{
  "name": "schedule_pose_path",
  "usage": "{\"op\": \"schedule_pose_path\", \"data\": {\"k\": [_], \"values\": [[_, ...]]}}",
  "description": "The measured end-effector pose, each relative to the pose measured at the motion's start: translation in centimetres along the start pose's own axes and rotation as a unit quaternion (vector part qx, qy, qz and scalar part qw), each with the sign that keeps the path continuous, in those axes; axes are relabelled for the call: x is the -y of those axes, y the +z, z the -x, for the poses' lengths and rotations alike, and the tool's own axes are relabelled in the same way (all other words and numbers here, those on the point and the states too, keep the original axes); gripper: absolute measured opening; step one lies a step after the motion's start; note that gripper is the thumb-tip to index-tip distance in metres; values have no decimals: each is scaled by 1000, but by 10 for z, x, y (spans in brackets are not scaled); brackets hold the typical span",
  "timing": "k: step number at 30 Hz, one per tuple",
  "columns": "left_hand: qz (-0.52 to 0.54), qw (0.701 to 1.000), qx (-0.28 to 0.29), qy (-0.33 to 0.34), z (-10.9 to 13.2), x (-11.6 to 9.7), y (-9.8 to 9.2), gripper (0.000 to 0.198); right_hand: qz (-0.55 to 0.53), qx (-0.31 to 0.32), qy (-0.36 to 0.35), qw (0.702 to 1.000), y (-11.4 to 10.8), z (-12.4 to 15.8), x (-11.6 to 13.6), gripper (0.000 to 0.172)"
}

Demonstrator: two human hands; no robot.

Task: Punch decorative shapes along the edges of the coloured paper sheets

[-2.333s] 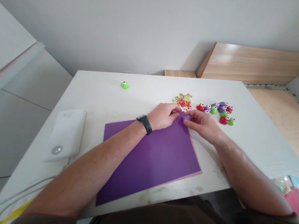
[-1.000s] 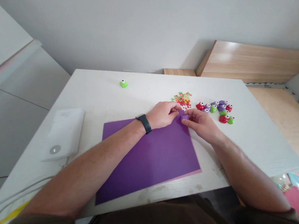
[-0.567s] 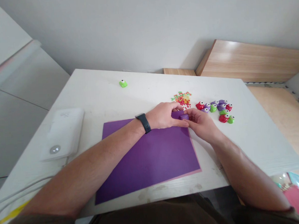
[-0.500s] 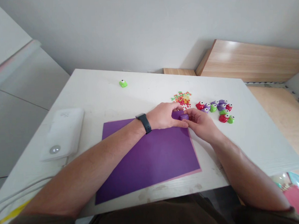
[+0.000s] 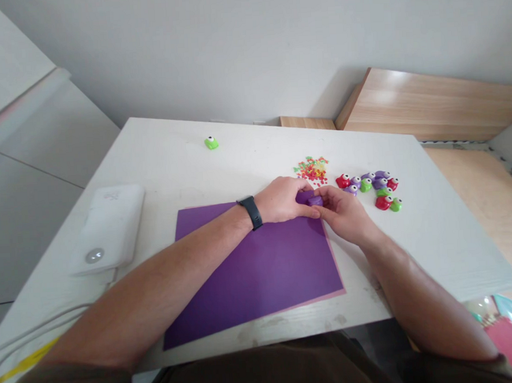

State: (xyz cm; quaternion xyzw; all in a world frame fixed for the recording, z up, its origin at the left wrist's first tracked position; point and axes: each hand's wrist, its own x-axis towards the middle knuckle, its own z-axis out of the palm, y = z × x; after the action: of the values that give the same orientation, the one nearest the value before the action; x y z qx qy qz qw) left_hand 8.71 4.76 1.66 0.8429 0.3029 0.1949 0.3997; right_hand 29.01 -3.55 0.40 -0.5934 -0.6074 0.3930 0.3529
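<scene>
Over the far right corner of a purple paper sheet (image 5: 273,265), my two hands meet. A small purple craft punch (image 5: 314,201) sits between the fingertips at that corner. My right hand (image 5: 344,209) is closed on the punch from the right. My left hand (image 5: 285,198), a dark watch on its wrist, pinches the paper's corner beside the punch, thumb close to the right thumb. The fingers partly hide the punch and the paper's edge. A pink sheet (image 5: 338,294) peeks out under the purple one. Just beyond the hands lies a pile of tiny coloured paper cutouts (image 5: 313,169).
To the right stand several red, purple and green craft punches (image 5: 381,182). A lone green punch (image 5: 211,143) is at the back. A white box-shaped device (image 5: 114,223) with cables (image 5: 43,326) lies at left on the white table (image 5: 171,156). Wooden furniture (image 5: 432,100) is behind right.
Both hands stay at the paper's corner. My left hand and wrist have shifted very slightly right; the grip on punch and paper looks the same.
</scene>
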Motion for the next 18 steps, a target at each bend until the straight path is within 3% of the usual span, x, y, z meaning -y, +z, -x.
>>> {"op": "schedule_pose_path", "data": {"k": [13,18], "values": [[-22,1000,2,8,-1,-2,0,39,78,-12,-21,997,3,1,10,20],[-6,1000,8,3,-1,-3,-3,42,57,-12,-20,998,3,1,7,22]]}}
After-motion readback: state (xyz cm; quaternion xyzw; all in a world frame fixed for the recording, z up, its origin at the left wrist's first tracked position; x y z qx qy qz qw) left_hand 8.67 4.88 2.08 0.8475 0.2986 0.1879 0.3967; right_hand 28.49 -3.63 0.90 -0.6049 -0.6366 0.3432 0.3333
